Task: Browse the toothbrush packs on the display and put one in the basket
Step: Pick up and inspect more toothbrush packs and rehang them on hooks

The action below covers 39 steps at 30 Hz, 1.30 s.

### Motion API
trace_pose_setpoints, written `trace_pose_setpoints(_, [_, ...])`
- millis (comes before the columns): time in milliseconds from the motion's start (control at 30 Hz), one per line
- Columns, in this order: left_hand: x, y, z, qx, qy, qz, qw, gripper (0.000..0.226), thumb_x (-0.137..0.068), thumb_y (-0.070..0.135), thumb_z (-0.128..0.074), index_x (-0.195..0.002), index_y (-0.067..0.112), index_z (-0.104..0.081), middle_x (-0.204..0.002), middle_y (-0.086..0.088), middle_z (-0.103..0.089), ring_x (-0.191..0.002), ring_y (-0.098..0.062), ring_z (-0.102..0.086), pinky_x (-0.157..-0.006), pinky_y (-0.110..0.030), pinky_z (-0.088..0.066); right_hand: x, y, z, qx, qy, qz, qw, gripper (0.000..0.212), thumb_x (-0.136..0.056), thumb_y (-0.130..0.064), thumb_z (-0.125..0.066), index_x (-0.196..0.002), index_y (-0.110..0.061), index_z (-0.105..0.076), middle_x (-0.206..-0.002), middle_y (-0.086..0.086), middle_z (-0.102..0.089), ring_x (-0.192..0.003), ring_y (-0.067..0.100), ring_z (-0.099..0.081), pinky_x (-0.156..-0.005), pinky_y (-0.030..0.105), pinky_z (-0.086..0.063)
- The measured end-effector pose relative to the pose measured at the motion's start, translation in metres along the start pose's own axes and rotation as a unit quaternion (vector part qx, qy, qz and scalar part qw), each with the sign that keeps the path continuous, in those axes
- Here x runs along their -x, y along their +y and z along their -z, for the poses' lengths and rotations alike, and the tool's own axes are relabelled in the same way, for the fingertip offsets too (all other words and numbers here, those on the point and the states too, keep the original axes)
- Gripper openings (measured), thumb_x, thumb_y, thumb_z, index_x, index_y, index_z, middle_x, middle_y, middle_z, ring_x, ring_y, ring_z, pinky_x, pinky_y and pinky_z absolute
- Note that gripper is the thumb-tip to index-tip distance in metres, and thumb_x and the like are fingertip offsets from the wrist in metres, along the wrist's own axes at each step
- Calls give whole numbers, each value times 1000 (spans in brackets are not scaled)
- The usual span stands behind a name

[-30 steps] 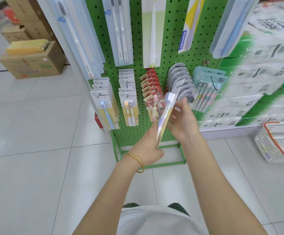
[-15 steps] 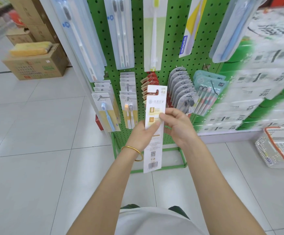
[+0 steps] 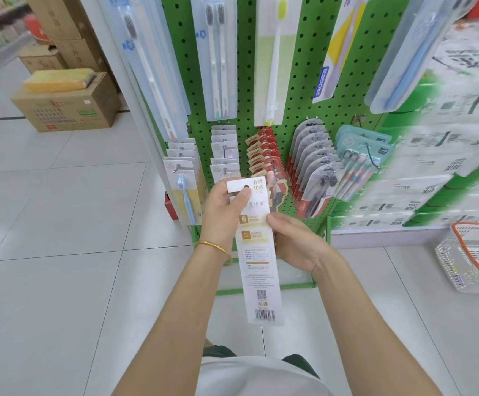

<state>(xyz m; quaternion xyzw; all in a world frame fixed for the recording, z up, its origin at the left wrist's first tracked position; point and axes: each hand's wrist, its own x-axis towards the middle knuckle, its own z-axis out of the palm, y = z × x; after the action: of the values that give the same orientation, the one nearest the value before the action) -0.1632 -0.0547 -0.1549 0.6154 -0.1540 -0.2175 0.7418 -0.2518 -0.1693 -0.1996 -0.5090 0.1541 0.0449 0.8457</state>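
Note:
I hold a long white toothbrush pack (image 3: 258, 270) upright in front of the green pegboard display (image 3: 304, 81), its printed back with barcode facing me. My left hand (image 3: 224, 212), with a gold bangle on the wrist, grips the pack's top edge, thumb near the hang hole. My right hand (image 3: 295, 244) pinches its right edge at mid-height. Rows of other toothbrush packs (image 3: 312, 164) hang on the pegs behind. The white basket (image 3: 473, 258) with an orange rim stands on the floor at the far right.
Cardboard boxes (image 3: 69, 104) with a yellow bundle on top sit on the tiled floor at the left. Stacked white and green wrapped packages (image 3: 447, 155) fill the right. The display's green frame (image 3: 261, 288) meets the floor just ahead of me.
The pack was turned from edge-on to its printed back facing me and lowered a little. My left hand has shifted up to its top edge; my right stays on the side.

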Motion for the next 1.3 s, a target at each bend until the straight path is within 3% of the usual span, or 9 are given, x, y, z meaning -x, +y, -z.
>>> trace_pose_setpoints(167, [-9,4,15,53,-49,17,997,19,-94,3,-49,-106,15,-55,-89,-3,-63,-73,-9,-62,-66,-26,-52,-17,8,-12,-72,-73,2,995,82,-60,-44,-86,-124,-3,-55,-114,15,-62,-103,28,-60,-89,40,-52])
trace_pose_setpoints(367, [-31,14,34,-55,-99,-5,994,25,-93,1,-51,-106,21,-56,-100,-10,-60,-79,-17,-61,-67,-30,-54,-42,5,-31,-109,-106,21,988,59,-60,-28,-89,-112,-11,-68,-111,14,-68,-103,29,-65,-86,40,-53])
trace_pose_setpoints(533, [-52,24,47,3,-125,58,990,28,-96,7,-48,-123,14,-51,-89,-3,-62,-71,-14,-61,-58,-26,-51,-60,2,-36,-139,-136,46,980,68,-68,-40,-82,-127,-14,-60,-130,17,-57,-122,40,-51,-103,61,-38])
trace_pose_setpoints(700, [-77,25,52,-131,-85,-14,988,34,-92,4,-54,-124,13,-49,-105,0,-59,-99,-13,-58,-84,-21,-49,-71,-1,-34,-105,17,74,992,99,-52,-43,-90,-131,-4,-44,-104,11,-67,-95,24,-64,-89,43,-52])
trace_pose_setpoints(800, [-85,23,58,-169,-49,-48,983,33,-91,1,-52,-122,12,-51,-102,8,-58,-96,-5,-56,-82,-9,-45,-75,1,-36,-59,143,100,983,76,-52,-36,-90,-114,-10,-53,-91,0,-69,-88,19,-64,-89,41,-50])
trace_pose_setpoints(900, [-90,22,62,-216,-30,-80,973,30,-91,-2,-48,-117,11,-55,-102,8,-57,-90,3,-52,-76,0,-40,-85,5,-46,99,279,84,951,58,-64,-29,-83,-111,-19,-52,-94,0,-57,-89,19,-54,-83,33,-46])
trace_pose_setpoints(1067, [-100,20,70,-285,-36,-114,951,31,-91,-2,-45,-114,14,-57,-113,-1,-57,-92,4,-52,-87,-12,-44,-111,23,-65,205,401,112,886,64,-68,-20,-84,-113,-19,-39,-93,-9,-43,-86,9,-45,-73,11,-37])
trace_pose_setpoints(1133, [-102,20,73,-303,-38,-124,944,31,-91,-1,-45,-115,13,-58,-114,-2,-56,-93,5,-52,-91,-20,-45,-121,31,-67,231,429,147,861,65,-65,-21,-86,-111,-15,-41,-93,-6,-44,-85,12,-45,-70,11,-38])
trace_pose_setpoints(1300, [-105,21,76,-330,-42,-123,935,30,-92,0,-44,-114,14,-58,-112,3,-53,-91,9,-51,-82,-3,-40,-138,39,-62,303,467,156,816,67,-61,-29,-88,-109,-10,-45,-96,-2,-45,-89,19,-47,-79,26,-42])
